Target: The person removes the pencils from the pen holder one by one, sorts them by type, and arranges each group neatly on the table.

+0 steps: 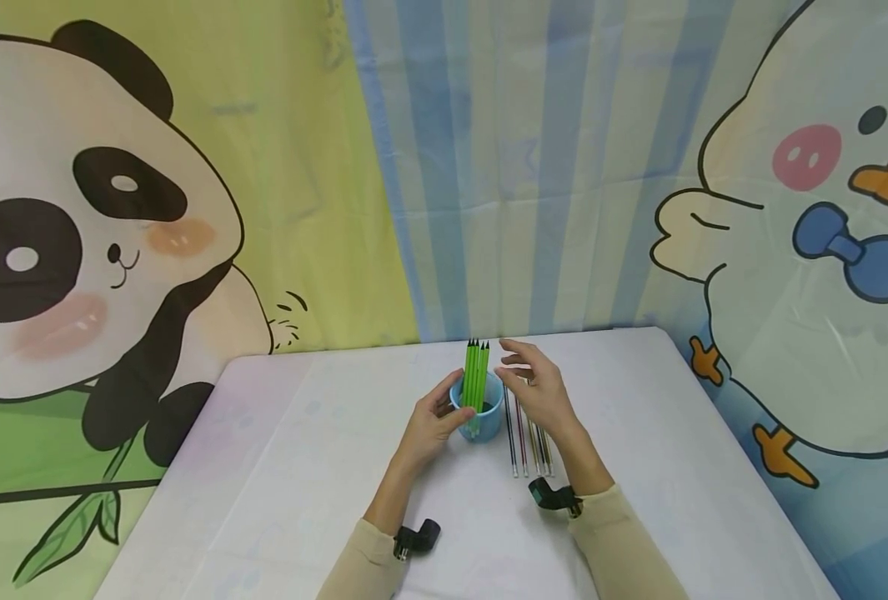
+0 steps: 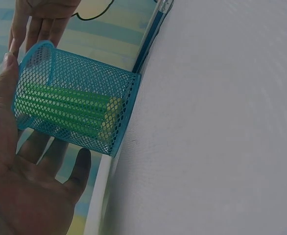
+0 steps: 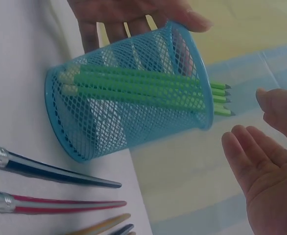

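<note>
A light-blue mesh pencil cup [image 1: 486, 429] stands upright on the white table with several green pencils [image 1: 475, 375] inside, dark points upward. My left hand [image 1: 430, 432] holds the cup from its left side, thumb at the rim and fingers spread along the mesh, as the left wrist view also shows. To the right of the rim, my right hand [image 1: 544, 396] is raised with bent, relaxed fingers and nothing in them. In the right wrist view its fingertips are a short way from the pencil points, thumb apart from the fingers.
Several striped pencils [image 1: 522, 442] lie side by side on the table, right of the cup and partly under the right hand. Among them are a blue pencil [image 3: 60, 171] and a red one [image 3: 67, 204]. Printed curtains [image 1: 489, 167] hang behind the table [image 1: 301, 467].
</note>
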{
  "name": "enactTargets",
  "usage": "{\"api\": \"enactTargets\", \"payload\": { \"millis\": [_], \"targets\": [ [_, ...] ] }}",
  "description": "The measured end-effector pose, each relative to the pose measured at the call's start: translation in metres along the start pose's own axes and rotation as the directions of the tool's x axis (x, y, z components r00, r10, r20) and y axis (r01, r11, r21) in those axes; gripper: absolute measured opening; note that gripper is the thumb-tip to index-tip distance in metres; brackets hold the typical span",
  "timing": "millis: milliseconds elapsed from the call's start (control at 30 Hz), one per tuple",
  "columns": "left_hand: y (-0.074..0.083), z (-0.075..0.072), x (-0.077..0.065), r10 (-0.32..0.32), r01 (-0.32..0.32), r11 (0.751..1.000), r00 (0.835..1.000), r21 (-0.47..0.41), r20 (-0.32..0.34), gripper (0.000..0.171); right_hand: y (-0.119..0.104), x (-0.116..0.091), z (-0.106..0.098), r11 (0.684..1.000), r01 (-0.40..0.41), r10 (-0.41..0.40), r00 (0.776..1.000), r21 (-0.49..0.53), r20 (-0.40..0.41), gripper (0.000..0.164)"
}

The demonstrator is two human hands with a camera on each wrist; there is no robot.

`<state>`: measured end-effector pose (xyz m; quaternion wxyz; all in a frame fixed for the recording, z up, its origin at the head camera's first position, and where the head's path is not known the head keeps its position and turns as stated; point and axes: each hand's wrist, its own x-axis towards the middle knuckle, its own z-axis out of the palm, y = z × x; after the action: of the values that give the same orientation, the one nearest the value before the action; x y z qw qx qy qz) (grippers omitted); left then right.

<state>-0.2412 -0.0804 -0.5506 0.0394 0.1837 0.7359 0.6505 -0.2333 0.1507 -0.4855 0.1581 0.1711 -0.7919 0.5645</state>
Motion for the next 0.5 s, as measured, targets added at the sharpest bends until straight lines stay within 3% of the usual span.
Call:
{"api": "enactTargets", "payload": {
  "millis": [300, 500],
  "targets": [
    [0.002, -0.001, 0.001, -0.009, 0.009, 1.0, 1.0, 0.001, 0.009, 0.075, 0.005, -0.005, 0.002, 1.0, -0.01, 0.011, 0.999, -0.018, 0.037, 0.044],
    [0.0, -0.001, 0.0, -0.01, 0.01, 1.0, 1.0, -0.011, 0.016, 0.075, 0.016, -0.012, 0.006, 0.996, -0.069, 0.075, 0.989, -0.05, 0.128, 0.054]
  ]
}}
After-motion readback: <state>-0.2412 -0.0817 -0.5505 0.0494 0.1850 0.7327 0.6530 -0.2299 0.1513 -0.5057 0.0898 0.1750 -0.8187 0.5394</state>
